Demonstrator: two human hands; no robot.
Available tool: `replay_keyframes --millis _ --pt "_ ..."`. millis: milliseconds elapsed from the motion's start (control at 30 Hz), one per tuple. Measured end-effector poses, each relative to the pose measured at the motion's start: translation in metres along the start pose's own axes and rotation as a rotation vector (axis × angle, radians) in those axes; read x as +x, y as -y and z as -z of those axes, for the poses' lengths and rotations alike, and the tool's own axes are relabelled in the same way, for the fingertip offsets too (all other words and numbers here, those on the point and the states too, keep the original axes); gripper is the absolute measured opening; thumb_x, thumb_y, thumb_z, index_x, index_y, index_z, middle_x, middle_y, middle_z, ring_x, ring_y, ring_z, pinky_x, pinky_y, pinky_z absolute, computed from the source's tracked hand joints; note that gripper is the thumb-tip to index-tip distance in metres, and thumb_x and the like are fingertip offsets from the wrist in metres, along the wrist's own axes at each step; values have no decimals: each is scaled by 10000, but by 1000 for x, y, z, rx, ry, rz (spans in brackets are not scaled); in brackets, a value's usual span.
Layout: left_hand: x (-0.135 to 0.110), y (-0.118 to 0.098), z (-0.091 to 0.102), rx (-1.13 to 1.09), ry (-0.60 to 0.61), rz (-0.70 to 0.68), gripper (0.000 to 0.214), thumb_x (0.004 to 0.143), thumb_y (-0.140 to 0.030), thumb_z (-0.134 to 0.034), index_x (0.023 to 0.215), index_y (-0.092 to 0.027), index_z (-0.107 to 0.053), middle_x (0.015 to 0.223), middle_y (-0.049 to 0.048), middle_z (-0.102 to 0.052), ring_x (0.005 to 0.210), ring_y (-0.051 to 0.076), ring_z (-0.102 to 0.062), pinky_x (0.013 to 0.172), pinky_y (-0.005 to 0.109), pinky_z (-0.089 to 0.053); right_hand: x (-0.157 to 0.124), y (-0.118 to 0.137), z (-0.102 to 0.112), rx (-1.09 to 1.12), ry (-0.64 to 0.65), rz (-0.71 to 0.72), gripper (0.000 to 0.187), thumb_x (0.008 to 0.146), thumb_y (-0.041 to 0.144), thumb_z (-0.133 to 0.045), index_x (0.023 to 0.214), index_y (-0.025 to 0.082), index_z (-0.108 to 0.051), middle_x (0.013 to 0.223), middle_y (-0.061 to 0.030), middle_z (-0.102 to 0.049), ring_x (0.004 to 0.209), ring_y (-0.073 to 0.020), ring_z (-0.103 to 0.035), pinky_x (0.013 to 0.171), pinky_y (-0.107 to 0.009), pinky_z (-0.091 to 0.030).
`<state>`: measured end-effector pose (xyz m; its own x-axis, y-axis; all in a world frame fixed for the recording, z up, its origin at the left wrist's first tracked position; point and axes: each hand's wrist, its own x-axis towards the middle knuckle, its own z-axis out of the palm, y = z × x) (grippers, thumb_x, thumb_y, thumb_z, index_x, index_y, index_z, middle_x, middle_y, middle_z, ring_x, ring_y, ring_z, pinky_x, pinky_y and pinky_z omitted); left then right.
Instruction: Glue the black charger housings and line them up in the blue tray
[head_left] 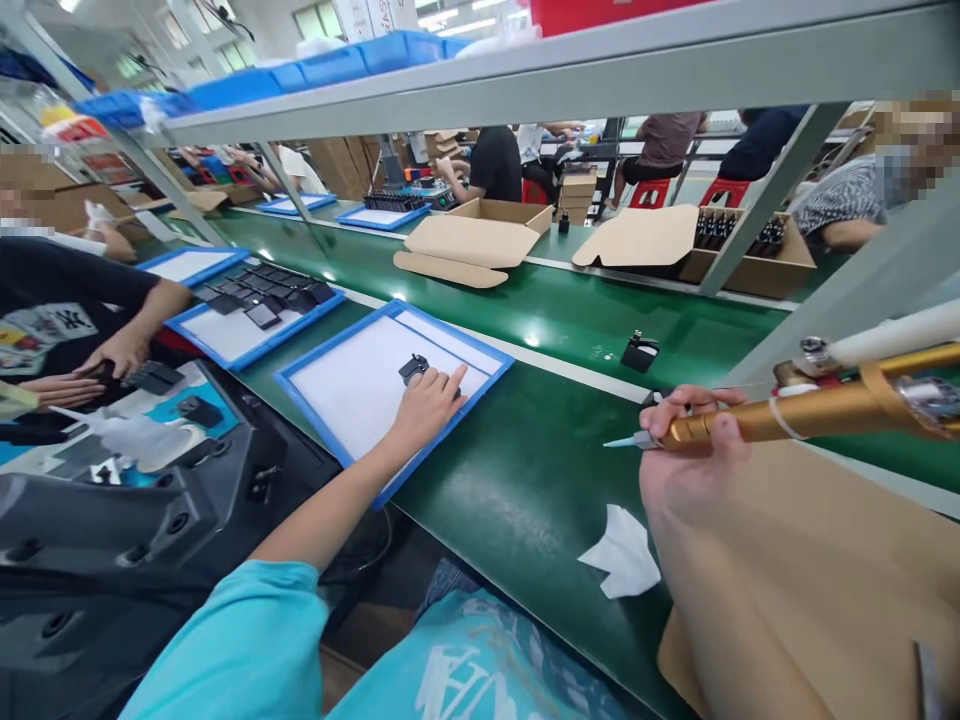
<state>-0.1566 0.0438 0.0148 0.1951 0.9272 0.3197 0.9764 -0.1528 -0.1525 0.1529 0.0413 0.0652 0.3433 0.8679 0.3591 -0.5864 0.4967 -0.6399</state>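
Observation:
My left hand reaches over a white tray with a blue rim. Its fingers are bent onto a small black part, while the thumb points off to the right. My right hand is wrapped around a gold-coloured dispensing pen. The pale blue needle tip points left, above the green bench and apart from the tray. Just behind the right fingers a dark object shows only in part. A crumpled white tissue lies on the bench below the tip.
Another black part lies on the green conveyor. To the left, a blue-rimmed tray holds several black parts beside a co-worker's hands. Open cardboard boxes stand beyond the conveyor. A metal shelf beam crosses overhead.

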Motion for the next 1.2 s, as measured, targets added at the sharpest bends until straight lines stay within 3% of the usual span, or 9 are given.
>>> replay_keyframes --millis 167,300,433,567,700,800,900,1033,1200 --pt "-7 12 -16 -87 -52 100 554 895 -384 -582 1397 -168 -489 1199 192 -567 1111 367 -494 911 480 -404 1 1 -1 -30 -17 17 168 738 342 -634 885 268 -597 751 38 -634 457 -100 -495 512 -288 -415" --pt "-10 35 -24 -300 -134 275 844 799 -574 -655 1462 -152 -347 1431 212 -402 1329 389 -357 1077 534 -331 1 3 -2 -41 -48 3 184 720 348 -637 881 267 -599 748 34 -633 461 -101 -495 514 -292 -414" --pt "-13 65 -34 -491 25 346 1079 734 -697 -647 1529 -151 -163 1568 251 -197 1460 432 -162 1140 604 -217 0 6 -4 -34 -51 -22 183 696 336 -667 855 262 -616 757 15 -625 487 -106 -513 527 -309 -408" --pt "-12 70 -39 -553 188 327 1295 579 -763 -725 1554 -206 -79 1615 243 -9 1468 494 21 1138 657 -141 2 5 -4 -50 -79 -15 219 663 349 -674 847 258 -597 732 22 -626 469 -112 -495 521 -313 -391" --pt "-12 83 -34 -711 218 289 1184 666 -724 -685 1559 -223 -92 1621 197 -78 1487 440 -20 1174 617 -118 5 2 -3 -91 -98 17 252 644 371 -648 846 249 -559 698 47 -625 435 -112 -466 496 -294 -375" --pt "-16 106 -30 -865 224 250 1051 745 -638 -652 1559 -271 -98 1619 149 -135 1484 394 -127 1160 594 -226 5 1 -2 -96 -102 12 251 642 364 -635 847 248 -548 695 53 -624 434 -114 -465 498 -292 -375" --pt "-22 120 -33 -862 201 229 1064 722 -568 -704 1556 -283 -106 1623 138 -117 1483 394 -128 1157 602 -227 6 2 -3 -104 -116 17 259 632 359 -629 846 243 -541 689 55 -625 427 -116 -462 500 -296 -376" --pt "-20 111 -41 -809 129 226 1122 684 -543 -747 1548 -202 -118 1607 181 -126 1485 382 -132 1202 549 -139 7 2 -3 -117 -131 21 263 620 360 -623 836 241 -531 676 60 -623 414 -118 -455 486 -295 -365" --pt "-6 91 -46 -802 92 277 1180 616 -533 -793 1531 -149 -155 1554 218 -208 1450 410 -203 1193 550 -174 8 3 -3 -128 -132 24 264 616 363 -620 829 240 -526 672 63 -621 411 -112 -450 480 -290 -364"
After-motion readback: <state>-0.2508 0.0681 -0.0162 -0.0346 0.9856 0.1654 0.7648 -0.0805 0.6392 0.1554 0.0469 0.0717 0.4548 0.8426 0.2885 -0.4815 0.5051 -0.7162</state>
